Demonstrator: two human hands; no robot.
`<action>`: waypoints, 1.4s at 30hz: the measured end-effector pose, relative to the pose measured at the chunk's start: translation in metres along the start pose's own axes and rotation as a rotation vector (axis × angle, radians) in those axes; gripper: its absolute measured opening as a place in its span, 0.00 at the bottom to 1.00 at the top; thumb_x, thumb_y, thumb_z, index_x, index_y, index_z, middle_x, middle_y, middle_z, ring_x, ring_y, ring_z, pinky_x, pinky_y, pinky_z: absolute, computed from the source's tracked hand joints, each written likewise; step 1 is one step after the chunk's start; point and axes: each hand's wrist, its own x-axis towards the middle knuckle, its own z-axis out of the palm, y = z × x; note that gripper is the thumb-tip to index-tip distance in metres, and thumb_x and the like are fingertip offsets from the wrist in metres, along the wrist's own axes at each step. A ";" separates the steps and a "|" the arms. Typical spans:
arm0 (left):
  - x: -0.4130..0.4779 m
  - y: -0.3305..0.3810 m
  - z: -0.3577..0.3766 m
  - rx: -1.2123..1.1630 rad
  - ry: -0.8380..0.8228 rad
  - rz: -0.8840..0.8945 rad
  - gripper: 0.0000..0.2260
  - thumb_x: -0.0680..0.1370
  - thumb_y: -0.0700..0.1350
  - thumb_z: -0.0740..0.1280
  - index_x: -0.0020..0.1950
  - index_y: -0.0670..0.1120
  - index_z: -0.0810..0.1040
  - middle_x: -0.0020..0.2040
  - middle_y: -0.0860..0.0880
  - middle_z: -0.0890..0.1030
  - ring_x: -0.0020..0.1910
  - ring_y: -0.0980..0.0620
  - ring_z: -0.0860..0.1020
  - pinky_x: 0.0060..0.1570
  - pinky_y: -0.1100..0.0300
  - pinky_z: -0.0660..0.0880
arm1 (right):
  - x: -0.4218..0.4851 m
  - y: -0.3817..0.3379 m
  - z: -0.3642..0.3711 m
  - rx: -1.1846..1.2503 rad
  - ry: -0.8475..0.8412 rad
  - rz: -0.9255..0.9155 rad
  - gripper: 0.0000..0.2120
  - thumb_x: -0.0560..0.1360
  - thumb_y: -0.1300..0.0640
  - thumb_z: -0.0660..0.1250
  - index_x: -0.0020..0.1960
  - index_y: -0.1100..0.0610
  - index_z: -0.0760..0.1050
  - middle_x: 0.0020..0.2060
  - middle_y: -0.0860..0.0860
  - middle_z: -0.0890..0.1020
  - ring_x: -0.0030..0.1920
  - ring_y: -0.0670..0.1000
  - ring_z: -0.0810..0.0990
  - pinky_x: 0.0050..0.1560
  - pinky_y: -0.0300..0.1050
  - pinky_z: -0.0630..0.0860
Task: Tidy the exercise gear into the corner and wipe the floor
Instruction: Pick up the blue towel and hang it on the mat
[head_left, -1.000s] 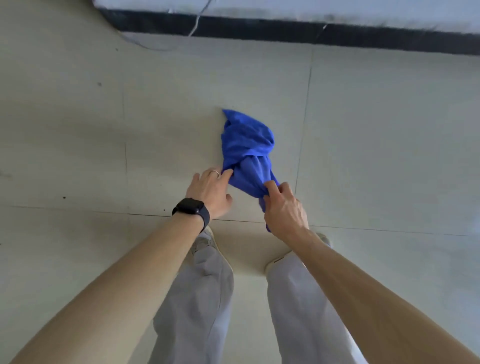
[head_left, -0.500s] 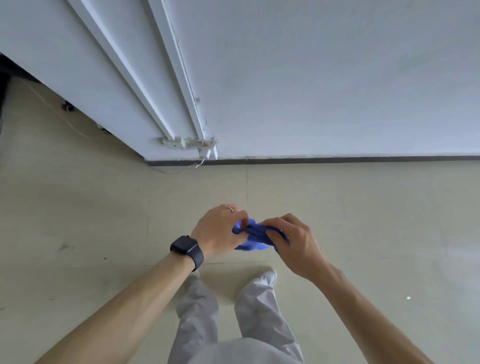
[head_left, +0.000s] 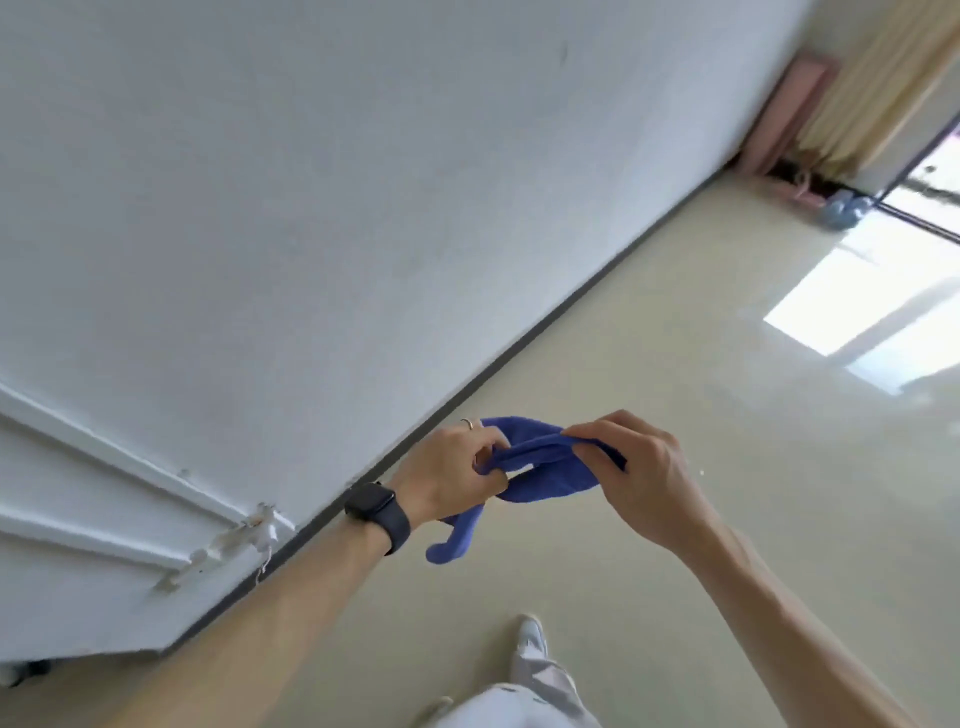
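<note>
Two hands: you hold both raised above the floor (head_left: 727, 441).
Left hand (head_left: 452, 467): your fingers curl round one bunched end of the blue cloth (head_left: 540, 480); a tail hangs below.
Right hand (head_left: 641, 467): you pinch the other end, stretching the fabric between them.
Cloth position: airborne, near the wall (head_left: 311, 208).
Purpose: probably refolding for a fresh wiping face.

Blue cloth (head_left: 540, 470), black watch (head_left: 378, 512), white wall (head_left: 311, 208), cream floor (head_left: 727, 364), pink mat (head_left: 784, 111), beige curtain (head_left: 872, 78)
</note>
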 end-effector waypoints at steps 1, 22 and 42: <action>0.008 0.014 -0.003 0.026 -0.007 0.051 0.07 0.74 0.52 0.69 0.50 0.54 0.79 0.46 0.56 0.76 0.45 0.55 0.77 0.46 0.52 0.77 | -0.009 0.002 -0.012 -0.012 0.060 0.030 0.12 0.78 0.62 0.68 0.52 0.46 0.84 0.45 0.41 0.80 0.44 0.41 0.78 0.43 0.30 0.70; 0.168 0.456 0.090 0.134 -0.117 0.771 0.03 0.75 0.49 0.73 0.45 0.57 0.80 0.41 0.57 0.83 0.38 0.57 0.80 0.42 0.61 0.79 | -0.132 0.154 -0.343 -0.191 0.601 0.430 0.09 0.79 0.50 0.66 0.57 0.39 0.74 0.45 0.34 0.80 0.42 0.41 0.80 0.43 0.34 0.74; 0.452 0.627 0.257 0.155 -0.246 0.702 0.08 0.77 0.50 0.68 0.55 0.53 0.77 0.46 0.58 0.80 0.45 0.56 0.80 0.47 0.55 0.80 | 0.017 0.402 -0.587 -0.354 0.574 0.259 0.04 0.84 0.57 0.54 0.52 0.50 0.64 0.53 0.45 0.72 0.47 0.48 0.76 0.50 0.34 0.72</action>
